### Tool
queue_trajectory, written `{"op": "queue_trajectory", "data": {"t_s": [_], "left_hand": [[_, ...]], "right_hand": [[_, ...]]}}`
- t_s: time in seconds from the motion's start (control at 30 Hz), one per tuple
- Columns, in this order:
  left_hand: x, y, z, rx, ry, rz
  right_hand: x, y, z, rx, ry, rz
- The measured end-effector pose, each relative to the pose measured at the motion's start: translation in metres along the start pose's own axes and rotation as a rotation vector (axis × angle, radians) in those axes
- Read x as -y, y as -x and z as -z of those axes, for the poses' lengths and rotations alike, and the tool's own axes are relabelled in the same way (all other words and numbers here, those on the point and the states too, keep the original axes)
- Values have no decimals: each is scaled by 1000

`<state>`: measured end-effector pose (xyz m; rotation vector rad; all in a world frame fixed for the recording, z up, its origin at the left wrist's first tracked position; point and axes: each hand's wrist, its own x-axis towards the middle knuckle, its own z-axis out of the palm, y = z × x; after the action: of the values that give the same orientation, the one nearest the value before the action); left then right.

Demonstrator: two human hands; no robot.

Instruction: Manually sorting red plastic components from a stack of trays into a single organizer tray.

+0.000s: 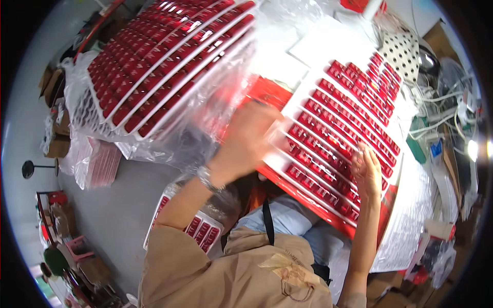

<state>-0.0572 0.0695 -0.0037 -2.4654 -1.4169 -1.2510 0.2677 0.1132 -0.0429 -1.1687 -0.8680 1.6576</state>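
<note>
A white tray [280, 162] with slanting rows of small glossy dark-red pieces [321, 131] lies before me on a red surface [303, 197]. My left hand [251, 136], with a bracelet at the wrist, is over the tray's left edge. Motion smears its fingers, so its grip cannot be made out. Above the right part of the rows is my right hand [367, 172], its fingers curled and pressed together. Whatever may be between those fingertips is too small to name.
At the upper left, a large stack [169, 61] of similar filled trays sits in clear plastic wrap. Another filled tray [203, 232] is low beside my left arm. White stacked sheets [408, 226] stand at right, near cables [447, 120] and a polka-dot cloth [399, 54].
</note>
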Motion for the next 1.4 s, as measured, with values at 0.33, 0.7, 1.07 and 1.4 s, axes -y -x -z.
{"op": "queue_trajectory", "data": {"t_s": [0.33, 0.7, 1.07, 1.4], "left_hand": [[95, -61, 135, -66, -1044, 426], [37, -58, 94, -374, -146, 438], [-47, 34, -9, 106, 920, 629], [-15, 34, -25, 499, -36, 59]], "right_hand": [[-1, 3, -12, 20, 10, 65], [49, 33, -104, -71, 122, 456], [27, 66, -103, 387, 878, 704], [48, 48, 2, -171, 246, 345]]}}
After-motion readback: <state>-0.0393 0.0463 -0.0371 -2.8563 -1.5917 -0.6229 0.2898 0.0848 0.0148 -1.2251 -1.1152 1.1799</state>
